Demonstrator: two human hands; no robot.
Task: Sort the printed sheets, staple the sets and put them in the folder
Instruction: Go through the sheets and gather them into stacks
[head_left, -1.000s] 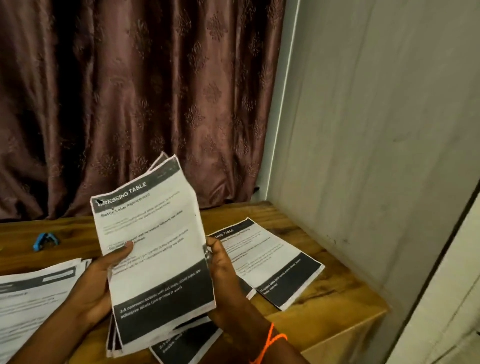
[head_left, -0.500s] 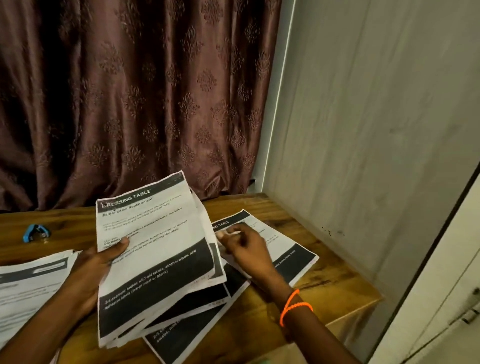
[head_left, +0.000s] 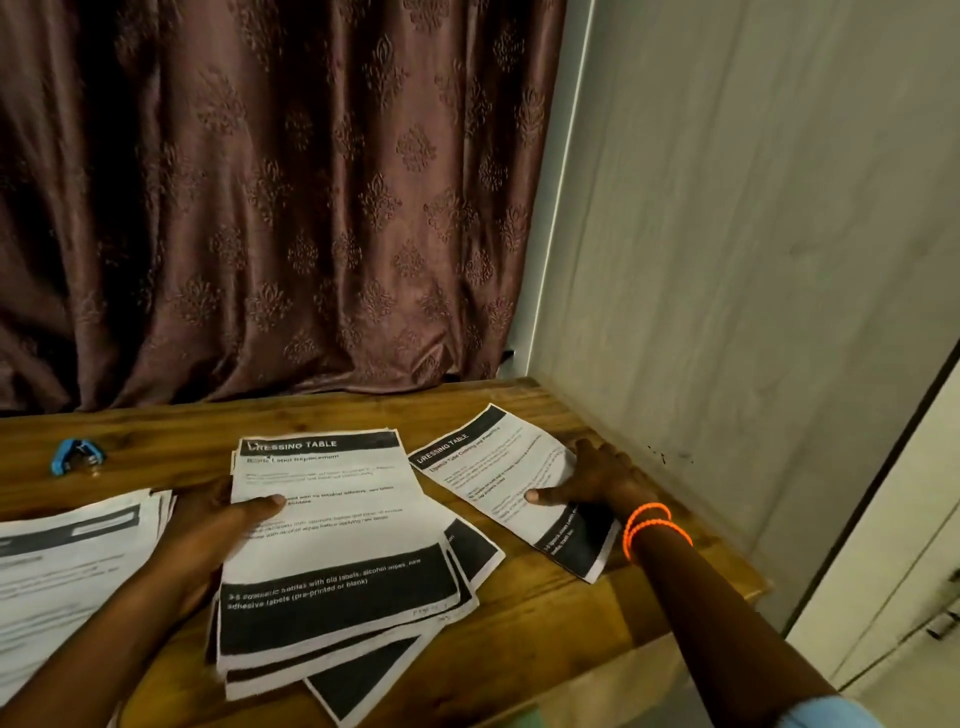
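Note:
My left hand (head_left: 218, 530) grips a stack of printed sheets (head_left: 332, 540) headed "DRESSING TABLE", thumb on top, low over the wooden table (head_left: 524, 608). More sheets fan out beneath that stack. My right hand (head_left: 592, 480) lies on the right edge of a separate small pile of sheets (head_left: 498, 467) by the wall, thumb pressing on the paper and fingers at its edge. Another pile of sheets (head_left: 67, 566) lies at the left. A small blue stapler (head_left: 75, 456) sits at the far left of the table. No folder shows in view.
A brown patterned curtain (head_left: 270, 197) hangs behind the table. A grey wall (head_left: 753, 260) borders the table's right side. The table's front right corner (head_left: 758, 587) ends near a white door.
My left hand has lowered the stack from upright to nearly flat over the table. My right hand let go of it and moved right onto the small pile by the wall.

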